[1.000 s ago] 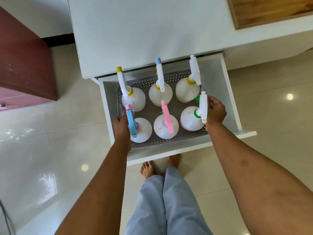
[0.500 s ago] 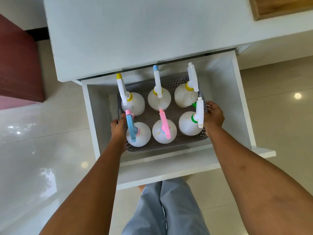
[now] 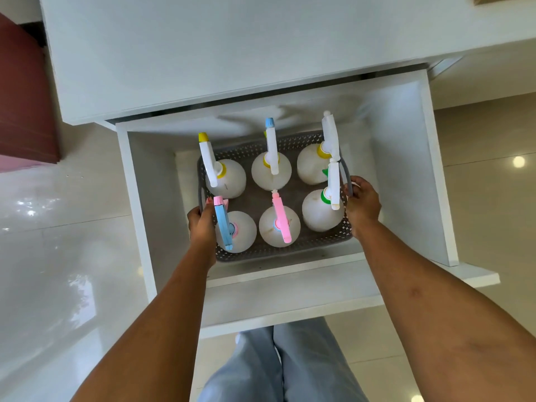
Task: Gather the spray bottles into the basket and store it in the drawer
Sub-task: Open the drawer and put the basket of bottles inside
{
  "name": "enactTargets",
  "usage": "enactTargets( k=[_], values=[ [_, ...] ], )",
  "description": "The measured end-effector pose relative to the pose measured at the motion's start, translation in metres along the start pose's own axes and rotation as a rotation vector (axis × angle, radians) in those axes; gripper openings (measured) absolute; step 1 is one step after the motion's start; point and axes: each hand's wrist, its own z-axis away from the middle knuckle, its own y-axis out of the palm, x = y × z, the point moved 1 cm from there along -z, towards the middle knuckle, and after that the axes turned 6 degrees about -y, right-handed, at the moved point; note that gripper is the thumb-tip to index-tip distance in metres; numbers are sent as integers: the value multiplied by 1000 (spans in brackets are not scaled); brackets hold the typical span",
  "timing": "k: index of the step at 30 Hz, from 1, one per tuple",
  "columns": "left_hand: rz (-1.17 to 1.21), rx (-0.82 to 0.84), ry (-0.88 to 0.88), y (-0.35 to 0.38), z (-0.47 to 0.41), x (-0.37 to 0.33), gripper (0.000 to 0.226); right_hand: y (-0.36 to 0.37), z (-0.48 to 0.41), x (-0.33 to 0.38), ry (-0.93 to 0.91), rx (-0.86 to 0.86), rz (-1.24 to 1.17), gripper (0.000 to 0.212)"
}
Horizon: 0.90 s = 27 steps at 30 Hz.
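A grey perforated basket [image 3: 290, 250] sits low inside the open white drawer [image 3: 435, 175]. It holds several white spray bottles standing upright in two rows, among them one with a pink trigger [image 3: 280, 221], one with a blue trigger [image 3: 224, 224] and one with a green collar [image 3: 324, 210]. My left hand [image 3: 201, 224] grips the basket's left handle. My right hand [image 3: 362, 203] grips the right handle. Both arms reach down into the drawer.
The white cabinet top [image 3: 232, 47] overhangs the drawer's back. The drawer's front panel [image 3: 290, 306] is just above my legs. A dark red cabinet [image 3: 23, 97] stands at the far left. Glossy tiled floor surrounds the unit.
The basket has gone down from the drawer's rim to deep inside the drawer, with both hands still on its handles. The view has closed in on the drawer.
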Motion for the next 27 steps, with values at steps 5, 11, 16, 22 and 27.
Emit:
enactTargets(
  k=[5,11,16,22,27],
  values=[
    [94,102,-89,0,-5,9,61,-1,4,-8,29,104,68,34],
    [191,115,-179,-4,14,11,62,-8,14,1,83,308,340,48],
    [278,76,-169,-12,57,6,76,-20,42,23,121,300,418,60],
    [277,-215,-1,-33,137,26,70,-27,124,30,166,244,279,59],
    [96,-127,117,-44,171,61,66,-19,181,25,84,316,221,58]
  ],
)
